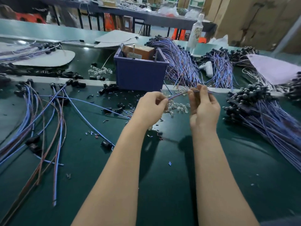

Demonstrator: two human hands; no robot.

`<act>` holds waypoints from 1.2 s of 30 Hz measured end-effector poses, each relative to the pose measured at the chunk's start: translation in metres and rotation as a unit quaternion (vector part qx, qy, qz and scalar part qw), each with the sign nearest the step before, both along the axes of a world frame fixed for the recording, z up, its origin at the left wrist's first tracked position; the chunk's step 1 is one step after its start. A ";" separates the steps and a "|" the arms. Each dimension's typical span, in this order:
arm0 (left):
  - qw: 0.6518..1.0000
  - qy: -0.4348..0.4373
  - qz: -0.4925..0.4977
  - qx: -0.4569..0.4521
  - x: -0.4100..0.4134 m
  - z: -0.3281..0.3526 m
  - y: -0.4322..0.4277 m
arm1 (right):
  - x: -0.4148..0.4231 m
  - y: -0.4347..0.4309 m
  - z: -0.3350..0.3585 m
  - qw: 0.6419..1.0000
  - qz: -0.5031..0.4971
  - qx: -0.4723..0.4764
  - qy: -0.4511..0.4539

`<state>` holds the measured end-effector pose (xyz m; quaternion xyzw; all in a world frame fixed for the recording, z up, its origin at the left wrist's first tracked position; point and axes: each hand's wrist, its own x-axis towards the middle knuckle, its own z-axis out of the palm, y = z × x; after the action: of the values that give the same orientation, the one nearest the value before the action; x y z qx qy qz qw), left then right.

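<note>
"While both hands hang just above the worktop (162,168), can you make out what they've got?"

"One thin wire (178,94), blue and brownish, stretched between them over that little heap of clear LEDs (177,109). On the near end, the left hand (150,106) has its fingers curled in, pinching it between thumb and forefinger. Further along, the right hand (203,103) is curled round it with the thumb up on top."

"Is anything fitted on the tip yet?"

"Hard to say from here. The left fingers cover it, and it's blurred."

"What could spoil it?"

"The end itself, I'd guess. Pinch too hard or kink it and the strands may splay, and then nothing slides on. The far tail also runs out past the right hand towards the wire pile (184,66) beside the purple bin (140,74), so a tug might snag it there. And any small part slipping from that pinch would vanish among the cut bits on the worktop."

"And the capped bundle (268,115) on the right?"

"Well apart from the hands. It's safe unless a forearm sweeps it."
</note>
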<state>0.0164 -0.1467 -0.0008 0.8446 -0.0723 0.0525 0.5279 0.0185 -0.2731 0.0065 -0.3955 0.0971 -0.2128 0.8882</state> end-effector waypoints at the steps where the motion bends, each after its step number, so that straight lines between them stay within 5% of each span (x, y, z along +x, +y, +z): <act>1: 1.000 -0.002 0.005 0.003 0.000 -0.004 0.002 | 0.001 -0.001 -0.001 1.000 -0.011 0.019 0.000; 4: 0.999 -0.017 0.019 -0.022 0.002 -0.009 0.004 | 0.003 0.001 -0.006 1.000 0.001 -0.027 0.012; 8: 0.998 -0.039 0.032 -0.037 0.002 -0.011 0.000 | 0.003 0.014 -0.016 0.966 0.080 -0.242 0.029; 11: 0.996 -0.050 0.063 -0.032 0.001 -0.014 0.000 | 0.003 0.018 -0.017 0.959 0.047 -0.280 0.017; 16: 0.991 -0.025 0.128 0.010 0.005 -0.019 0.014 | 0.006 0.001 -0.015 0.984 -0.068 -0.164 0.016; 24: 0.992 -0.007 0.122 -0.022 0.007 -0.016 0.017 | 0.011 -0.003 -0.018 0.988 -0.098 -0.115 0.016; 29: 0.979 -0.001 0.192 -0.063 0.010 -0.018 0.039 | 0.012 -0.029 -0.015 0.989 -0.143 0.012 0.031; 36: 0.987 -0.015 0.163 -0.010 0.003 -0.013 0.017 | 0.010 -0.007 -0.017 0.996 -0.059 0.057 0.040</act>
<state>0.0190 -0.1294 -0.0135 0.8391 0.0584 0.1514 0.5192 0.0286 -0.2802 -0.0101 -0.3458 0.1675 -0.2427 0.8907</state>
